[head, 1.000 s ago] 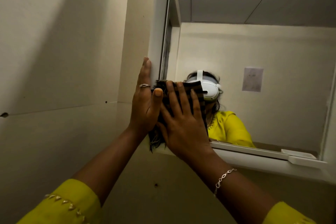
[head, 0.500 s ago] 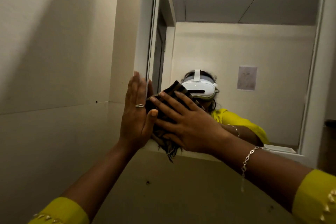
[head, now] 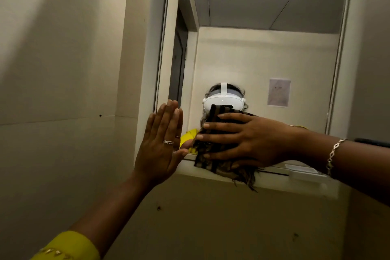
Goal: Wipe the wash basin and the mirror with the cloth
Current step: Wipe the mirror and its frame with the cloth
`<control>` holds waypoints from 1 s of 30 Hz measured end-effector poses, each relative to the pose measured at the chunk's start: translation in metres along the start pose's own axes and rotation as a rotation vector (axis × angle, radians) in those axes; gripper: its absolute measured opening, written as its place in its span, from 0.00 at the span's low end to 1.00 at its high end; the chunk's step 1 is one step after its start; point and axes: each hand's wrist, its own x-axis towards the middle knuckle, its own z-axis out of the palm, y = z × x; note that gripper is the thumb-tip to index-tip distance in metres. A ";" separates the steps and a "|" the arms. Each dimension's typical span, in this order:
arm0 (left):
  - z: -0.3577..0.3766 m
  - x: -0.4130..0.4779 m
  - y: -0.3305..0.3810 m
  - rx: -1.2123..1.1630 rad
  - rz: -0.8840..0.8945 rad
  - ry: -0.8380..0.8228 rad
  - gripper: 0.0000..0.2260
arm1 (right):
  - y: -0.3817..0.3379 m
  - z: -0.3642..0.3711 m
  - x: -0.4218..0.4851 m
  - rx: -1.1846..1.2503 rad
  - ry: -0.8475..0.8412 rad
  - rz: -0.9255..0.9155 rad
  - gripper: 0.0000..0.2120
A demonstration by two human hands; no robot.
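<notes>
While right grip (head: 251, 141), fingers spread, presses cloth (head: 213, 163) on mirror (head: 263, 59) low-left and left grip (head: 160, 145) lies flat, fingers together, at frame (head: 152, 48), sweep right with even pressure.

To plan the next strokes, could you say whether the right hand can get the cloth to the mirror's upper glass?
Probably yes: the right hand presses the cloth low on the mirror; nothing blocks the glass above.

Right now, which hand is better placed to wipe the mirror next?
Right. The right hand presses the cloth flat on the mirror with spread fingers; the left hand lies bare at the mirror's edge, holding nothing.
</notes>
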 end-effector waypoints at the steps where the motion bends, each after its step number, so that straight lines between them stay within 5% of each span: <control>1: 0.000 0.000 0.001 0.011 0.012 -0.004 0.30 | 0.002 -0.001 -0.006 0.002 0.003 -0.013 0.23; 11: 0.012 0.005 0.037 -0.014 0.091 -0.028 0.30 | 0.014 -0.006 -0.078 0.039 -0.055 -0.084 0.20; 30: 0.031 0.007 0.062 0.072 0.190 -0.073 0.31 | -0.023 -0.005 -0.154 0.091 -0.115 0.213 0.27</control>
